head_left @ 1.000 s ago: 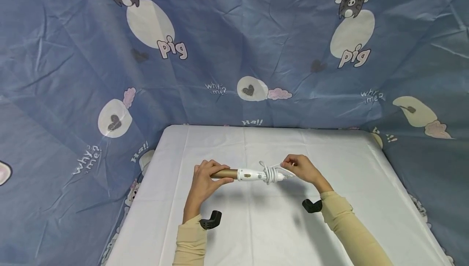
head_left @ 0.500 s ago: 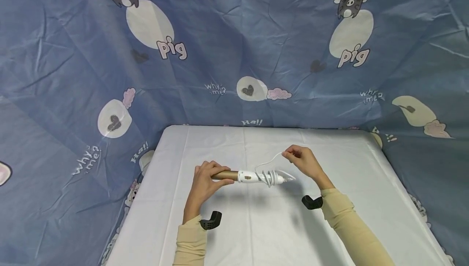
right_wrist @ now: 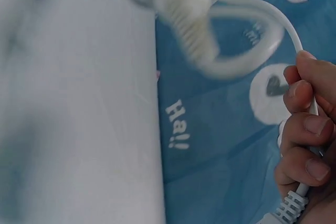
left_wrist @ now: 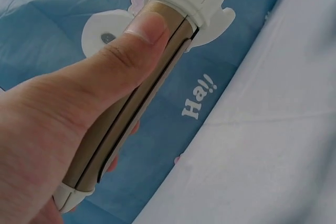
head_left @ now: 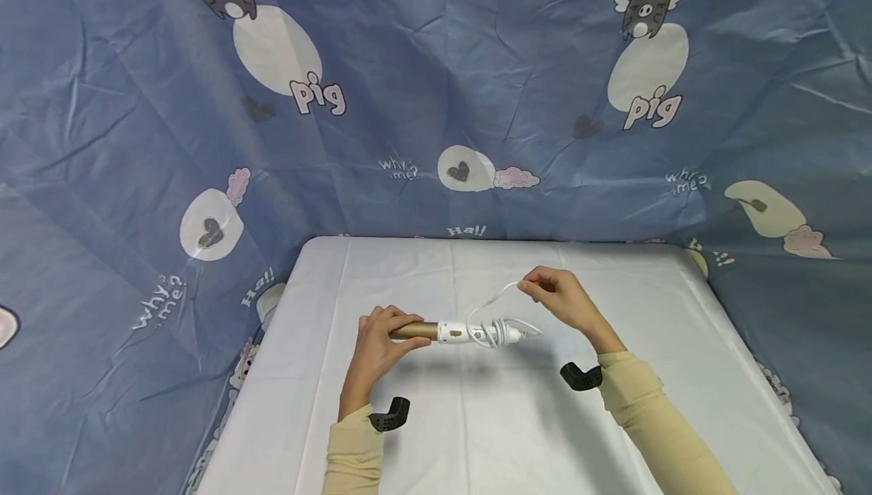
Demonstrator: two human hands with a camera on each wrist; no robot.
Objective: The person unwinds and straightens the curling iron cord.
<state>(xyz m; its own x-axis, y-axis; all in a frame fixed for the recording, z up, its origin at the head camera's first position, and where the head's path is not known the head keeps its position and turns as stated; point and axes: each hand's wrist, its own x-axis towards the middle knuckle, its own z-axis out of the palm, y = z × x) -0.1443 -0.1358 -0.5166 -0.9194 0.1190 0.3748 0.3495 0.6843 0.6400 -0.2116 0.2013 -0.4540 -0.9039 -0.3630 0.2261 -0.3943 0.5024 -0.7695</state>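
My left hand grips a curling iron by its gold barrel, thumb along the top side. The iron's white handle points right, held above the table. Its white power cord is coiled loosely around the handle, and a ribbed cord sleeve sticks out at the handle's end. Up and to the right of the coils, my right hand pinches a free stretch of cord between thumb and fingers. Below those curled fingers, a ribbed white end piece of the cord shows, cut off by the frame.
A white-covered table lies under both hands. Blue curtain cloth printed with pigs and words hangs behind it and along the sides. Black wrist cameras sit at both wrists.
My right hand has moved up and away from the handle, drawing out a length of cord. The coils have loosened and spread toward the barrel. My left hand keeps its hold.
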